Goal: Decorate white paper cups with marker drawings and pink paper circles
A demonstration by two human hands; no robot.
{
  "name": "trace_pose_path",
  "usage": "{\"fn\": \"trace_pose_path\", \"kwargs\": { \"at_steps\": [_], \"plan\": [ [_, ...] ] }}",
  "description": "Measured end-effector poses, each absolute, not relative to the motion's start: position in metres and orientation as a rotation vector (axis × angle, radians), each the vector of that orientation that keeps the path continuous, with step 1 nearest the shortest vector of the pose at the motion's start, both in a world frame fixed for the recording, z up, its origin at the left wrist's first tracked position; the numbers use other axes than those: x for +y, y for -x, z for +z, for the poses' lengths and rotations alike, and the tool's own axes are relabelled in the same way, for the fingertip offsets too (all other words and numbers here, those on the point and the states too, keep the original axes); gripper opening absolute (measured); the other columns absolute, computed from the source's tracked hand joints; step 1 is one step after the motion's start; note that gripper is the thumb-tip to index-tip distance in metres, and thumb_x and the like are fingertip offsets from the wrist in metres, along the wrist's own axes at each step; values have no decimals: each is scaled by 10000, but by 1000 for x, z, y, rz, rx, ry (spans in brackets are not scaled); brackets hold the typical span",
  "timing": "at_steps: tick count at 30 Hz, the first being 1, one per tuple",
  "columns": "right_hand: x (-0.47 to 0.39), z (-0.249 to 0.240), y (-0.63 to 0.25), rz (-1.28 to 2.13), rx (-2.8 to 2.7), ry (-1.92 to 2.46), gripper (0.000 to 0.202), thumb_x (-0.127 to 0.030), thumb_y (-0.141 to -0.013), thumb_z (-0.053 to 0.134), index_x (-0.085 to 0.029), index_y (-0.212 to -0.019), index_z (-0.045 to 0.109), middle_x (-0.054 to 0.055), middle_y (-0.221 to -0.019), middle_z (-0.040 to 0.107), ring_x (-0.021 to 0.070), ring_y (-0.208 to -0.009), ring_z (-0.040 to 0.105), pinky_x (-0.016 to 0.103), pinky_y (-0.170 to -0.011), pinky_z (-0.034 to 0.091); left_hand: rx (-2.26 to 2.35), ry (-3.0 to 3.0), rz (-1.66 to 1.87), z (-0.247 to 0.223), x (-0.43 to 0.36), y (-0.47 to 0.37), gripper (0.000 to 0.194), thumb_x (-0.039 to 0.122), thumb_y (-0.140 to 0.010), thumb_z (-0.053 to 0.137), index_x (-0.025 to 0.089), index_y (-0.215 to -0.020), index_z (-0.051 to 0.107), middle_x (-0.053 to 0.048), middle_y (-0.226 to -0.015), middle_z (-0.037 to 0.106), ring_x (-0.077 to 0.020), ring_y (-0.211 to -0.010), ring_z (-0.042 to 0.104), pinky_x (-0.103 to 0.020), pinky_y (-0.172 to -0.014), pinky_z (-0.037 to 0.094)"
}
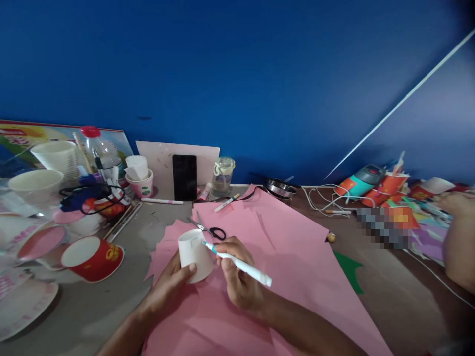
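My left hand (174,279) is closed around the side of a white paper cup (196,262), thumb across its front. The cup is upside down, its base end up and leaning slightly. In my right hand (239,274) is a white marker (248,269) with a blue tip, gripped like a pen. Its tip is at the cup's side near the upper edge, where short blue lines show. Behind the cup, black-handled scissors (217,232) lie on pink paper sheets (293,267). Another marker (227,202) rests farther back on the paper.
A red paper bowl (92,258), stacked cups (55,153) and a red-capped bottle (98,143) crowd the left. A phone (184,178) and glass jar (223,175) stand by the blue wall. At the right are cables (315,202) and another person's arm (460,237).
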State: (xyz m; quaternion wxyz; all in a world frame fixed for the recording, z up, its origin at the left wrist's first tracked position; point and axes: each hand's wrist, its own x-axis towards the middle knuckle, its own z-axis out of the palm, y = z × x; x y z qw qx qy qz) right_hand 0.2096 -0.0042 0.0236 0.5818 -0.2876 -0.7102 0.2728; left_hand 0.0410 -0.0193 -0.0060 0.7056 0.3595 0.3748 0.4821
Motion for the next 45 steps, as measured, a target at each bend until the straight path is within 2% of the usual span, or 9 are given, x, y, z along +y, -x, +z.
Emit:
{"fn": "trace_pose_path", "kwargs": {
  "at_steps": [4,8,13,20,25,30,34,39,45],
  "plan": [
    [-6,24,-209,677,-1664,612,235,-283,-964,403,-208,-1102,577,93,-939,600,211,-875,606,375,-735,539,799,-805,1089,-6,-19,-42,446,426,-773,684,186,-1145,633,-103,-1038,680,-296,-1030,583,-375,-876,448],
    [-7,27,-206,639,-1725,531,233,-252,-956,421,-201,-1144,551,101,-944,604,226,-943,610,374,-755,550,837,-834,1088,-8,-19,-40,410,435,-762,695,195,-1092,650,-93,-1069,666,-275,-994,584,-358,-863,445],
    [-8,29,-204,578,-1737,503,245,-262,-961,414,-199,-1157,547,96,-920,616,230,-926,610,394,-777,551,850,-858,1085,-11,-19,-40,424,436,-772,684,199,-1120,629,-91,-1080,652,-278,-984,577,-359,-844,450],
    [-7,23,-202,580,-1757,519,260,-262,-954,417,-211,-1172,548,93,-908,602,234,-909,607,406,-780,550,892,-878,1088,-15,-20,-40,428,433,-785,674,205,-1144,625,-92,-1157,634,-289,-1063,547,-366,-909,422],
    [-8,22,-203,576,-1785,527,283,-232,-941,426,-205,-1196,543,106,-966,595,230,-913,598,396,-766,549,884,-884,1079,-18,-20,-40,375,416,-809,654,189,-1107,646,-92,-1107,640,-275,-1021,556,-343,-856,441],
    [-8,25,-203,580,-1793,514,245,-226,-940,423,-212,-1148,552,89,-912,613,231,-929,600,410,-799,548,849,-869,1081,-14,-21,-40,370,403,-820,647,201,-1129,629,-81,-1100,627,-249,-990,557,-333,-837,445],
    [-8,26,-205,617,-1767,578,227,-219,-945,413,-210,-1125,551,94,-930,622,227,-956,611,396,-796,554,819,-817,1039,-9,-21,-40,419,415,-823,640,205,-1182,594,-96,-1127,619,-256,-988,567,-335,-788,466],
    [-6,23,-207,681,-1703,655,213,-230,-949,415,-200,-1091,570,91,-925,629,205,-846,611,365,-711,543,815,-806,1067,-8,-21,-40,539,392,-813,661,233,-1306,510,-94,-1157,633,-279,-1049,568,-369,-880,444],
    [-3,15,-208,746,-1600,686,222,-249,-965,409,-200,-1070,598,72,-881,598,193,-793,583,356,-676,511,805,-818,1064,-8,-21,-41,539,405,-820,647,214,-1307,515,-104,-1141,647,-290,-1039,574,-354,-840,448]
  ]
}}
